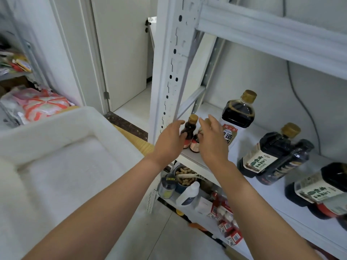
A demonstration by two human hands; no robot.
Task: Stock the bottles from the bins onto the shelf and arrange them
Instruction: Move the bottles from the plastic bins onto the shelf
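Two small dark sauce bottles stand at the left end of the white shelf (191, 156). My left hand (169, 139) touches the left small bottle (190, 128) with loosely bent fingers. My right hand (212, 139) hovers over the second small bottle (195, 144), fingers relaxed, hiding most of it. A tall soy sauce bottle (237, 119) with a gold cap stands just right of my right hand. Further right stand two dark labelled bottles (270, 154) and another dark bottle (317, 186).
A white foam bin (56, 139) sits at the left, below my left arm. The shelf's white upright post (172, 72) rises beside my left hand. The lower shelf holds a peanut jar (185, 177), a white bottle (189, 194) and small red boxes (225, 222).
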